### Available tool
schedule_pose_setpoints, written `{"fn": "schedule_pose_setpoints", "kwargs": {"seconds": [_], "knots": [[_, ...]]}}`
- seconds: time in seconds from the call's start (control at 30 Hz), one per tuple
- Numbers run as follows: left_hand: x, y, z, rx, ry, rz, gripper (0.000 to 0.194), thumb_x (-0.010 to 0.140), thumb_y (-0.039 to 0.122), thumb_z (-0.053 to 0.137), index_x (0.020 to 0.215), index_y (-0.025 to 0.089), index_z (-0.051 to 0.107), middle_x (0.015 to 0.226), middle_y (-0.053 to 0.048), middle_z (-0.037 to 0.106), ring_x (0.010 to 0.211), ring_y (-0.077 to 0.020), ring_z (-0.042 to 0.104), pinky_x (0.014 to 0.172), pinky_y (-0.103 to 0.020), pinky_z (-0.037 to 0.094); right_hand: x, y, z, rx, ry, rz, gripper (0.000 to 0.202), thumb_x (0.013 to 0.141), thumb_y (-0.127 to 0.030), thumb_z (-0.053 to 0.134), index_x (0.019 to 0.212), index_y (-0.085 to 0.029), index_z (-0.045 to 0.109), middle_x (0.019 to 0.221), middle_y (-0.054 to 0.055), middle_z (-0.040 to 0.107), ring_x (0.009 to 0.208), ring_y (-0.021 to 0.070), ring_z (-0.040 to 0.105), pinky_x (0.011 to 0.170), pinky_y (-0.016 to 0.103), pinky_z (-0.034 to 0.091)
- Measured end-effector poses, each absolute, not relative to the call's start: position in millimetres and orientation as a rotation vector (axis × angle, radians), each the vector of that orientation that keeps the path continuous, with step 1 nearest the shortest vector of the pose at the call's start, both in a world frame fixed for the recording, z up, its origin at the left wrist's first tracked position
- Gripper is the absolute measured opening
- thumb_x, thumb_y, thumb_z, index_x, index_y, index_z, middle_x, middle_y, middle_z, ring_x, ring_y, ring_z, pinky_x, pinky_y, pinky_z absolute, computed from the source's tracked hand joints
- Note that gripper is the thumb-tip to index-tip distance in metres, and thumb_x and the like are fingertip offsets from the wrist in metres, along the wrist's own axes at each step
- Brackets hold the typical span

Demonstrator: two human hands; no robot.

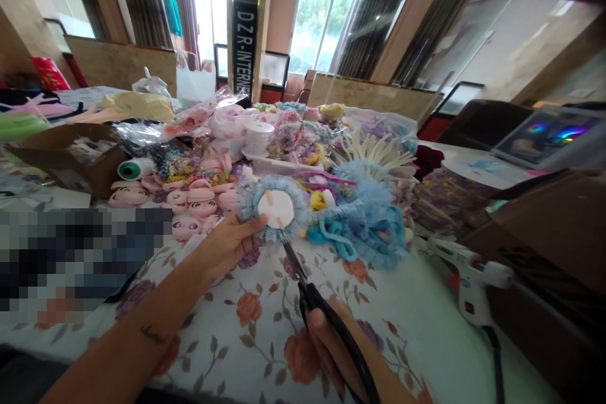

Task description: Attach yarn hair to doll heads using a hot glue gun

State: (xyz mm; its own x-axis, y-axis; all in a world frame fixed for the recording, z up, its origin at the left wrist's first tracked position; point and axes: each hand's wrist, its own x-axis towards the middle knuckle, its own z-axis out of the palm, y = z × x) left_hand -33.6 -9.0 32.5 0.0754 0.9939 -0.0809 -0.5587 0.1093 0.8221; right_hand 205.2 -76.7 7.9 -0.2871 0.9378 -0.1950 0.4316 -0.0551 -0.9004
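Note:
My left hand pinches the lower left edge of a round, light-blue lace rosette with a white disc at its centre. Two small tan strips lie on the disc. Black-handled scissors are gripped in my right hand, their blades pointing up toward the rosette's lower edge. The blade tips meet the lace just below the disc; whether they are cutting it I cannot tell. Right of the rosette lies a pile of blue lace and cord.
Pink doll heads lie behind my left hand, near a cardboard box. A glue gun rests at the right beside another box. Bagged trimmings and a white spool stand farther back on the flowered cloth.

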Motion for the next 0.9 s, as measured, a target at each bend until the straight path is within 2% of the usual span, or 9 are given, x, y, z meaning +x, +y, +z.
{"fn": "schedule_pose_setpoints", "kwargs": {"seconds": [0.1, 0.33, 0.47, 0.57, 0.7, 0.8, 0.9], "knots": [[-34, -8, 31, 0.719, 0.763, 1.324, 0.042, 0.076, 0.018, 0.073, 0.117, 0.014, 0.064, 0.095, -0.009, 0.075, 0.079, -0.0203, 0.072, 0.068, -0.026, 0.060, 206, -75, 3, -1.527, -1.714, 1.354, 0.046, 0.066, -0.071, 0.063, 0.068, -0.025, 0.064, 0.057, 0.003, 0.062, 0.056, 0.0198, 0.060, 0.055, 0.026, 0.052], [-34, -8, 32, 0.689, 0.776, 1.308, 0.034, 0.080, 0.016, 0.067, 0.115, 0.013, 0.064, 0.098, -0.010, 0.075, 0.079, -0.0194, 0.072, 0.065, -0.024, 0.060, 195, -72, 12, -1.404, -1.810, 1.377, 0.054, 0.072, -0.074, 0.054, 0.055, -0.023, 0.055, 0.055, 0.003, 0.059, 0.054, 0.0169, 0.056, 0.062, 0.026, 0.053], [-34, -9, 32, 0.679, 0.775, 1.313, 0.035, 0.079, 0.018, 0.069, 0.113, 0.014, 0.065, 0.100, -0.010, 0.074, 0.080, -0.0201, 0.072, 0.067, -0.025, 0.061, 194, -74, 18, -1.365, -1.804, 1.402, 0.054, 0.071, -0.075, 0.053, 0.056, -0.023, 0.056, 0.057, 0.004, 0.060, 0.055, 0.0187, 0.058, 0.063, 0.029, 0.054], [-34, -8, 30, 0.678, 0.771, 1.309, 0.034, 0.077, 0.019, 0.071, 0.111, 0.014, 0.066, 0.099, -0.010, 0.075, 0.082, -0.0212, 0.072, 0.068, -0.026, 0.061, 198, -76, 11, -1.328, -1.730, 1.446, 0.058, 0.064, -0.081, 0.054, 0.063, -0.024, 0.061, 0.063, 0.006, 0.064, 0.060, 0.0217, 0.062, 0.065, 0.031, 0.055], [-34, -7, 28, 0.694, 0.765, 1.311, 0.034, 0.076, 0.020, 0.072, 0.110, 0.014, 0.067, 0.096, -0.010, 0.075, 0.084, -0.0226, 0.072, 0.069, -0.026, 0.061, 204, -79, 7, -1.221, -1.644, 1.550, 0.082, 0.055, -0.092, 0.044, 0.090, -0.022, 0.067, 0.088, 0.011, 0.071, 0.081, 0.0268, 0.067, 0.074, 0.031, 0.056], [-34, -8, 28, 0.693, 0.767, 1.314, 0.035, 0.077, 0.019, 0.072, 0.111, 0.014, 0.066, 0.096, -0.010, 0.075, 0.083, -0.0222, 0.073, 0.070, -0.027, 0.061, 202, -78, 13, -1.222, -1.638, 1.571, 0.084, 0.064, -0.088, 0.041, 0.104, -0.019, 0.064, 0.102, 0.013, 0.069, 0.094, 0.0267, 0.066, 0.083, 0.030, 0.055], [-33, -8, 29, 0.687, 0.764, 1.305, 0.035, 0.078, 0.019, 0.071, 0.112, 0.013, 0.066, 0.096, -0.010, 0.075, 0.081, -0.0212, 0.073, 0.069, -0.027, 0.061, 196, -77, 19, -1.290, -1.706, 1.501, 0.068, 0.074, -0.079, 0.043, 0.100, -0.019, 0.064, 0.094, 0.010, 0.068, 0.088, 0.0241, 0.066, 0.083, 0.030, 0.054]]}}
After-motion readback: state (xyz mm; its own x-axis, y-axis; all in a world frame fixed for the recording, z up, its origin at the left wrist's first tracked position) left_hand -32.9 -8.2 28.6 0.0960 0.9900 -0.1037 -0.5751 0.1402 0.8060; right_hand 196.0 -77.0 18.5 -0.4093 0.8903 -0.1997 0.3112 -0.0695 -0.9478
